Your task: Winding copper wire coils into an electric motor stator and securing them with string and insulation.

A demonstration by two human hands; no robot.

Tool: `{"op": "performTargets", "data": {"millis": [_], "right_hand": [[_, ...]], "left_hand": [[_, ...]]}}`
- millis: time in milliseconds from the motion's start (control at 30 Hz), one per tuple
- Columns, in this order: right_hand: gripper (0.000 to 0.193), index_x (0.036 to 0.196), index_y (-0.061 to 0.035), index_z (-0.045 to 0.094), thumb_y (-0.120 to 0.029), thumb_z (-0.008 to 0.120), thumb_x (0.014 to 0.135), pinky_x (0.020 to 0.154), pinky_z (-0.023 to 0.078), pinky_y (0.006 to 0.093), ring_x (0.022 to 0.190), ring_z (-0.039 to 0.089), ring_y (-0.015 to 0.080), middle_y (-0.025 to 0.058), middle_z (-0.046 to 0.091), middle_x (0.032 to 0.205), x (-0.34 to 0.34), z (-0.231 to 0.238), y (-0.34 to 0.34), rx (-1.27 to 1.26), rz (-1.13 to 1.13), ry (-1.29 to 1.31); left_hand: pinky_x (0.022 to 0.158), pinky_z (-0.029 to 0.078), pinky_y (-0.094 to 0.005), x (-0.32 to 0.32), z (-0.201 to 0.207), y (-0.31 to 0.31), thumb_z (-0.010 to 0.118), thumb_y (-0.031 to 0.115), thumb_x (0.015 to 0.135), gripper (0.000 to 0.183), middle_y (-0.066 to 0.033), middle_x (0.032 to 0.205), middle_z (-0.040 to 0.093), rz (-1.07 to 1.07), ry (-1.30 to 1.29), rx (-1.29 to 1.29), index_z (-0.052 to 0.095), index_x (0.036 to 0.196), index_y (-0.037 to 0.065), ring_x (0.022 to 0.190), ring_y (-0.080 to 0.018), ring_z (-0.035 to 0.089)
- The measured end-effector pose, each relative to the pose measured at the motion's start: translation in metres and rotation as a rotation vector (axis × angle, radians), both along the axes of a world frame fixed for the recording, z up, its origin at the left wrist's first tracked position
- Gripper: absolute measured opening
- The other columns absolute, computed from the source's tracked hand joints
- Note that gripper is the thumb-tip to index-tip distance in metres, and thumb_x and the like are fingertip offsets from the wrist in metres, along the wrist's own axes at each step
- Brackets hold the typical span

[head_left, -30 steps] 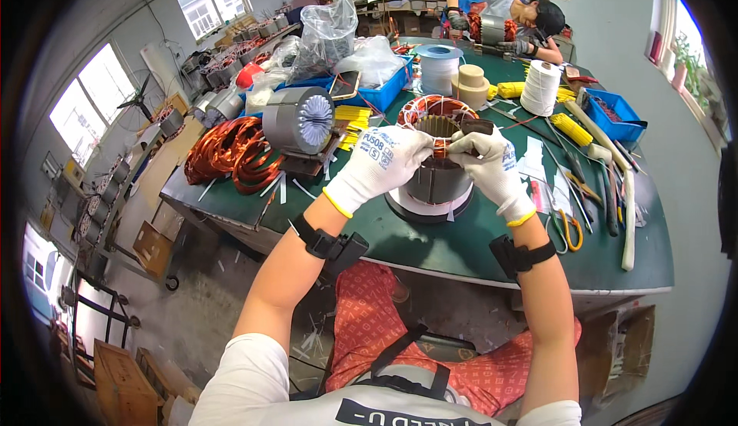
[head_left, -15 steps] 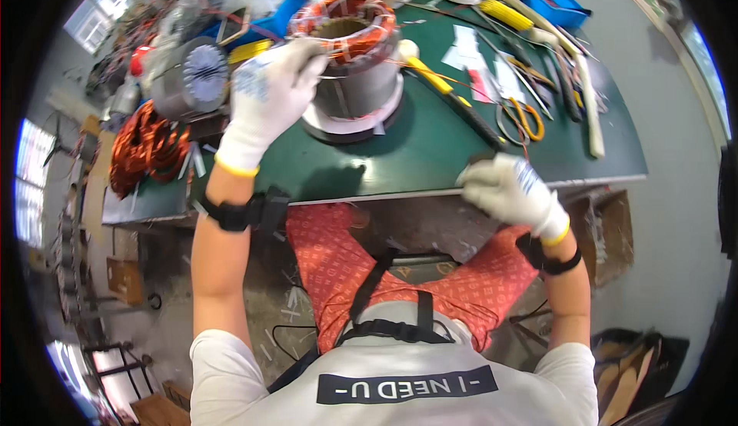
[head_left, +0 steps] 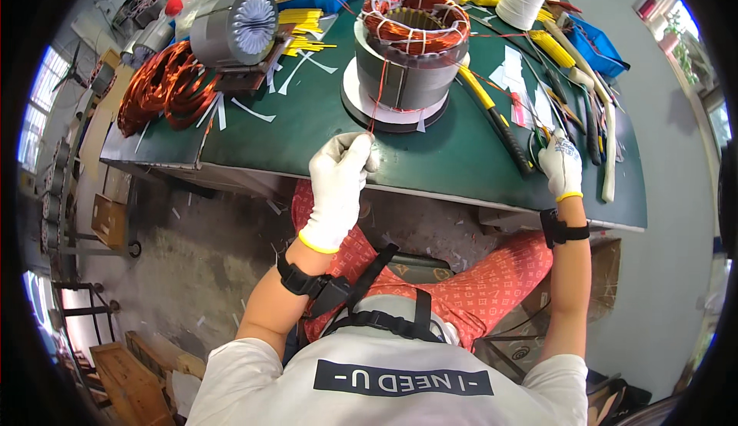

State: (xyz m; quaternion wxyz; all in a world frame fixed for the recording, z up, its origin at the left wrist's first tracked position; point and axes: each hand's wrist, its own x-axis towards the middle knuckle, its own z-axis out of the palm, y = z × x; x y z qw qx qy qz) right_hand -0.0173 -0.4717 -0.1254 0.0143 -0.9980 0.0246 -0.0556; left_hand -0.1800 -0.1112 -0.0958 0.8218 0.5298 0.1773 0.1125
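A grey motor stator [head_left: 374, 64] stands upright on a round white-topped base [head_left: 354, 91], with copper windings [head_left: 453, 35] laced in white cord around its top. Down its front runs a thin red wire [head_left: 378, 103], whose lower end my gloved left hand [head_left: 338, 180] pinches near the table's front edge. Far to the right, my gloved right hand [head_left: 561, 166] has its fingers bent around the handles of the scissors [head_left: 533, 149], mostly hidden by the glove. A yellow-and-black handled mallet [head_left: 492, 114] lies between the stator and the right hand.
Left on the green table [head_left: 261, 145] are a second stator core [head_left: 223, 30], loose copper coils [head_left: 165, 91] and yellow strips [head_left: 307, 41]. To the right lie paper slips [head_left: 511, 76], several hand tools, a white cord spool [head_left: 523, 1] and a blue bin [head_left: 596, 49].
My left hand has come down from the stator's windings to the table's front edge, holding the wire. My right hand has moved forward and right onto the scissors. The view has shifted left.
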Motion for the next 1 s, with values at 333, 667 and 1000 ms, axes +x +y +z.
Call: {"op": "performTargets", "data": {"millis": [333,667,1000], "right_hand": [[0.034,0.115,-0.0012,0.06,-0.014,0.069,0.085,0.081,0.05,0.0451,0.092,0.066,0.04,0.0228,0.069,0.101,-0.057,0.053,-0.031,0.349,0.059,-0.17],[0.041,0.103,0.0015,0.064,-0.03,0.081,0.083,0.069,0.049,0.0401,0.072,0.059,0.0355,0.0221,0.062,0.082,-0.123,0.058,0.094,0.592,0.684,0.364],[0.059,0.105,0.0026,0.065,-0.053,0.073,0.085,0.073,0.049,0.0446,0.083,0.063,0.0421,0.0256,0.065,0.086,-0.077,0.096,0.156,0.471,0.946,0.458]], "left_hand": [[0.045,0.027,-0.0175,0.0,-0.008,0.009,0.065,0.018,0.098,0.016,-0.0007,0.075,0.063,-0.116,0.015,-0.073,0.064,0.105,0.003,0.051,0.0001,0.037],[0.045,0.027,-0.0164,-0.003,-0.011,-0.005,0.063,0.022,0.101,0.02,-0.0053,0.086,0.068,-0.116,-0.037,-0.063,0.063,0.107,0.003,0.051,0.0017,0.034],[0.044,0.028,-0.0167,-0.008,-0.009,0.0,0.062,0.02,0.101,0.016,-0.0104,0.087,0.072,-0.107,-0.065,-0.017,0.06,0.102,0.005,0.049,0.0013,0.035]]}}
